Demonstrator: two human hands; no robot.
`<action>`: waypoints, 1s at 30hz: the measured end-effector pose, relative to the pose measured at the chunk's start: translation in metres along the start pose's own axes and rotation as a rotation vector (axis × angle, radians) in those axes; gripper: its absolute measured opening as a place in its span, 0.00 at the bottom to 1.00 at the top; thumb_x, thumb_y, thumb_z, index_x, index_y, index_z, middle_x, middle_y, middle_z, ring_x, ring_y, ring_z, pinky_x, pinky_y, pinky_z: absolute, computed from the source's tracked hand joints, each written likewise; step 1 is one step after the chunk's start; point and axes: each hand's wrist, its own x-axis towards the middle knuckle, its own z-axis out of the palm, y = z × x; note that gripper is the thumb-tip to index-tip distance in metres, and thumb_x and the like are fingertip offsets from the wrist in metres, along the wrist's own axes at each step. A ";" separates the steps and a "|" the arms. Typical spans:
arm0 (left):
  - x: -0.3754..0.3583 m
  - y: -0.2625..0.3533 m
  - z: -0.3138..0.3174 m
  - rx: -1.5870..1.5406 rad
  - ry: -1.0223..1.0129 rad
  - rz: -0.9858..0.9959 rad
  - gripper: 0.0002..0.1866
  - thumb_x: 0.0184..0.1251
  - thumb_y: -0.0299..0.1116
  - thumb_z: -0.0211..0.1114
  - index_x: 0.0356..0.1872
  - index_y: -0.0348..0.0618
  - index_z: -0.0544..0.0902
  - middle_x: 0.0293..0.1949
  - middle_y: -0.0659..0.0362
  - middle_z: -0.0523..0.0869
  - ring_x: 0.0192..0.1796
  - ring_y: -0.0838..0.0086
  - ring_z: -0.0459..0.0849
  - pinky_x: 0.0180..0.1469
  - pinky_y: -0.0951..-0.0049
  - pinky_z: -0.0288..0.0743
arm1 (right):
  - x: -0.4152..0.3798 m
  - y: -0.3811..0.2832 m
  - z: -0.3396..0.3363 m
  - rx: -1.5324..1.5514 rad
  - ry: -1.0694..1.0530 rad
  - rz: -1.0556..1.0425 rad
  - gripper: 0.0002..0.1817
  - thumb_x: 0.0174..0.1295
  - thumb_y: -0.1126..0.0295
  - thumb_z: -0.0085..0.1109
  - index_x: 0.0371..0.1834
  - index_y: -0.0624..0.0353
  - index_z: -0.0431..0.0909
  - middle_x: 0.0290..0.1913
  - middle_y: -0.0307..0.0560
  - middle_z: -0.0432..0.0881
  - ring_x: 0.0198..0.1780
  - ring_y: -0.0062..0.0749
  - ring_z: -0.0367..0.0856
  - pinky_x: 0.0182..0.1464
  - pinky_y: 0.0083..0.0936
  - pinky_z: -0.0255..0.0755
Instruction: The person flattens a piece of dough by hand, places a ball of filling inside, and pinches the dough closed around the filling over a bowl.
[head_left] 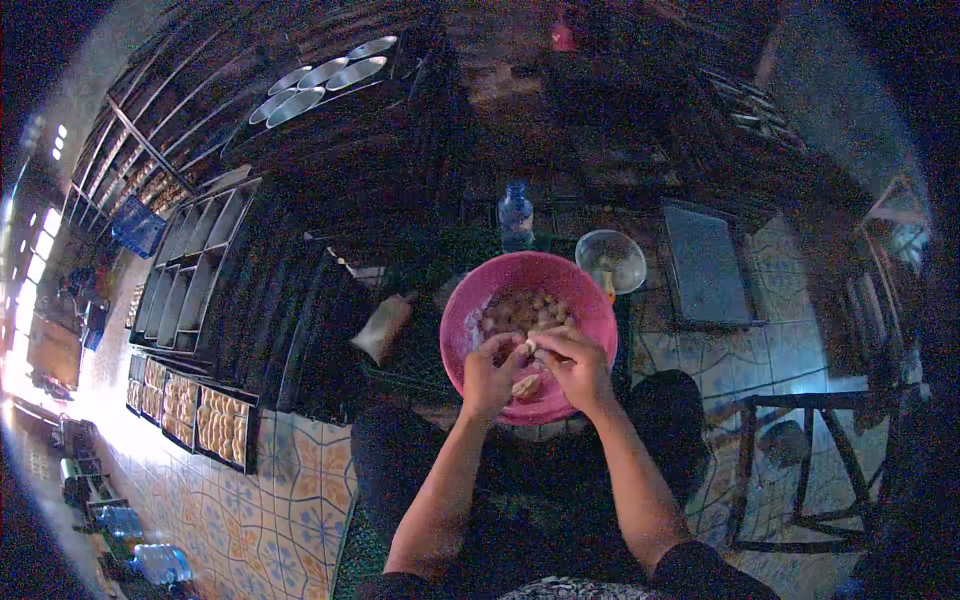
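A pink basin (463, 300) stands between my knees, holding several small round dough-like balls (545, 308) at its far side. Above it, my left hand (488, 378) and my right hand (580, 372) meet, fingertips pinched around a small pale piece of dough (530, 343). Beneath the hands, a larger pale lump (526, 386) lies near the basin's front side. Its exact shape is partly hidden by my fingers. White powder or film shows on the basin's left inner wall.
Behind the basin stand a clear bottle (516, 215) and a metal bowl (612, 262). A pale bag (383, 328) lies to the left. Trays of bread rolls (222, 428) line the left floor. A dark metal frame (810, 403) stands right, near a flat tray (705, 265).
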 end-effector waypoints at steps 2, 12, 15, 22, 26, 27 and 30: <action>0.002 -0.007 0.002 -0.056 -0.031 -0.083 0.12 0.69 0.33 0.71 0.45 0.34 0.86 0.38 0.61 0.88 0.41 0.80 0.82 0.46 0.76 0.78 | -0.002 0.006 -0.002 -0.071 -0.015 -0.016 0.15 0.57 0.73 0.71 0.49 0.57 0.85 0.44 0.47 0.87 0.51 0.43 0.85 0.56 0.36 0.76; -0.001 -0.005 0.003 -0.112 -0.078 -0.060 0.11 0.71 0.33 0.69 0.46 0.35 0.86 0.39 0.60 0.88 0.40 0.78 0.82 0.44 0.75 0.78 | -0.013 0.012 0.005 -0.254 0.034 -0.104 0.21 0.53 0.67 0.73 0.51 0.56 0.83 0.46 0.48 0.85 0.52 0.47 0.84 0.53 0.39 0.77; 0.002 -0.016 0.006 -0.103 -0.016 -0.001 0.10 0.69 0.31 0.71 0.45 0.36 0.84 0.37 0.61 0.86 0.37 0.78 0.82 0.41 0.75 0.77 | -0.015 0.002 0.014 -0.291 -0.040 -0.070 0.24 0.55 0.71 0.74 0.56 0.57 0.82 0.49 0.53 0.86 0.49 0.47 0.86 0.52 0.37 0.79; 0.004 -0.018 -0.001 0.035 0.075 0.057 0.08 0.70 0.33 0.70 0.40 0.38 0.83 0.37 0.60 0.87 0.37 0.78 0.83 0.40 0.73 0.79 | -0.013 0.019 0.007 -0.236 -0.104 -0.146 0.21 0.60 0.66 0.73 0.57 0.58 0.84 0.50 0.52 0.88 0.48 0.44 0.87 0.52 0.36 0.80; 0.008 -0.035 0.006 0.007 0.023 0.021 0.10 0.69 0.34 0.70 0.42 0.38 0.85 0.31 0.61 0.87 0.35 0.79 0.81 0.39 0.73 0.77 | -0.012 0.024 0.006 -0.283 -0.115 -0.168 0.18 0.58 0.66 0.73 0.51 0.59 0.85 0.45 0.51 0.88 0.47 0.44 0.87 0.50 0.35 0.80; 0.006 -0.035 0.005 0.009 0.021 0.017 0.10 0.69 0.34 0.70 0.42 0.38 0.85 0.31 0.61 0.87 0.35 0.79 0.81 0.39 0.73 0.77 | -0.014 0.026 0.008 -0.297 -0.129 -0.191 0.18 0.58 0.66 0.73 0.50 0.60 0.85 0.43 0.50 0.87 0.46 0.45 0.87 0.49 0.36 0.81; 0.007 -0.033 0.001 -0.151 -0.124 -0.151 0.13 0.71 0.38 0.69 0.44 0.36 0.85 0.31 0.60 0.88 0.34 0.78 0.82 0.40 0.71 0.78 | -0.020 0.030 0.012 -0.407 -0.103 -0.191 0.15 0.56 0.68 0.74 0.45 0.60 0.85 0.40 0.50 0.86 0.44 0.47 0.86 0.46 0.37 0.81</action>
